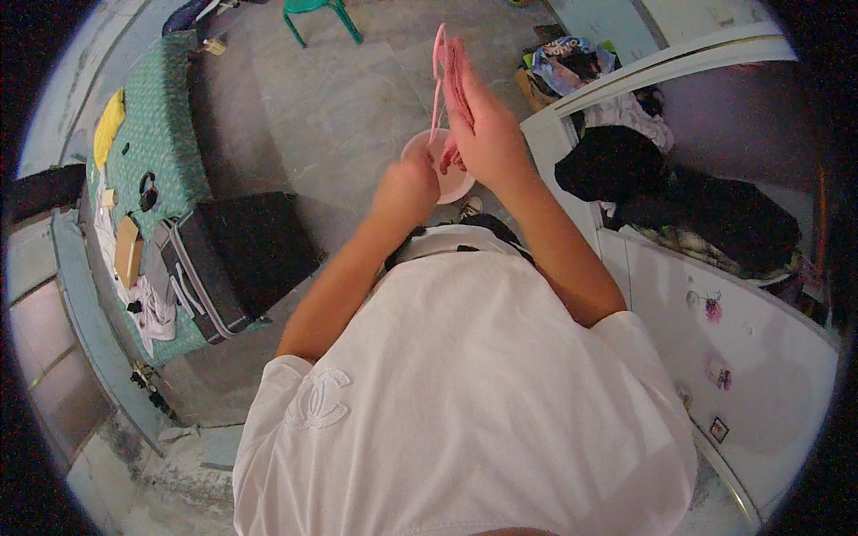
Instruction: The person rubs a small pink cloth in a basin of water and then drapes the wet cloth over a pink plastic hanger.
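Note:
My left hand [405, 187] grips the lower end of a thin pink-rimmed object [437, 74], held upright over the floor. It stands nearly edge-on, so I cannot tell exactly what it is. Beside it, on the right, my right hand [493, 127] holds a folded pink cloth [456, 80] flat along its palm and extended fingers. The cloth's lower end hangs loose between the hands. Below them is a round pale pink basin [456, 193], partly hidden by both hands.
At left, a black suitcase [255, 248] stands against a low bed with green patterned cover [167, 107]. A green stool [308, 5] is far ahead. A white cabinet [730, 335] holds dark clothes [724, 214] at right. Bags [570, 63] lie beyond it.

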Available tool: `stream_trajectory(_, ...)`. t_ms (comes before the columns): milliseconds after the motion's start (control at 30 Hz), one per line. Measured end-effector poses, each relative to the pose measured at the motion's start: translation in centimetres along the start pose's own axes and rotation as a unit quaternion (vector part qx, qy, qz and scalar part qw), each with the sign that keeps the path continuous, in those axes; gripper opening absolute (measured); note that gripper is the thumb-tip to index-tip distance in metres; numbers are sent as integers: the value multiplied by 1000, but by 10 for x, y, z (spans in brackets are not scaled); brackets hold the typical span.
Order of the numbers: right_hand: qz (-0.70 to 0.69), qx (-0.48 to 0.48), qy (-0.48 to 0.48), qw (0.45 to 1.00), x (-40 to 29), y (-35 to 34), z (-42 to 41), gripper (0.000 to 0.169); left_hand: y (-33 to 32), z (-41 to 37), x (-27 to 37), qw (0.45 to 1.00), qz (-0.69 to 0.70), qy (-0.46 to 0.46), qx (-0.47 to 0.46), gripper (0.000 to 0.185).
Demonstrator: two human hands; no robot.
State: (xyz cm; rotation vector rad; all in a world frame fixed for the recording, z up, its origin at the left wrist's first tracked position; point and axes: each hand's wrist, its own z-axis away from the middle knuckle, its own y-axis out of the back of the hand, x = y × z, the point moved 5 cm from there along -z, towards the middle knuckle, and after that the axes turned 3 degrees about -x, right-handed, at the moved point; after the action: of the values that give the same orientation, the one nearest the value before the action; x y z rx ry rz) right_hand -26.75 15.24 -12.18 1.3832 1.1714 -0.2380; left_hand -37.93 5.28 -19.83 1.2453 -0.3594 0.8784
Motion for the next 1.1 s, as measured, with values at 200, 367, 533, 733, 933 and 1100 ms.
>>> stream_trajectory(200,-22,-62,-72,995,41,-15,7,58,23,12,18,995,44,-88,-3,26)
stream_trajectory(367,31,-141,-174,974,75,-29,18,59,44,27,35,991,107,-79,-28,27)
stream_trajectory(533,-59,-113,-239,963,113,-47,28,57,61,43,56,981,142,-129,-24,27)
stream_trajectory(733,-187,-78,-248,947,142,-59,28,49,48,37,50,990,80,-116,-31,28)
stream_trajectory(933,-260,-53,-232,936,120,-53,25,40,17,14,32,989,4,-145,-32,28)
stream_trajectory(1100,-279,-28,-224,933,113,-36,28,33,2,3,11,992,43,-115,33,25)
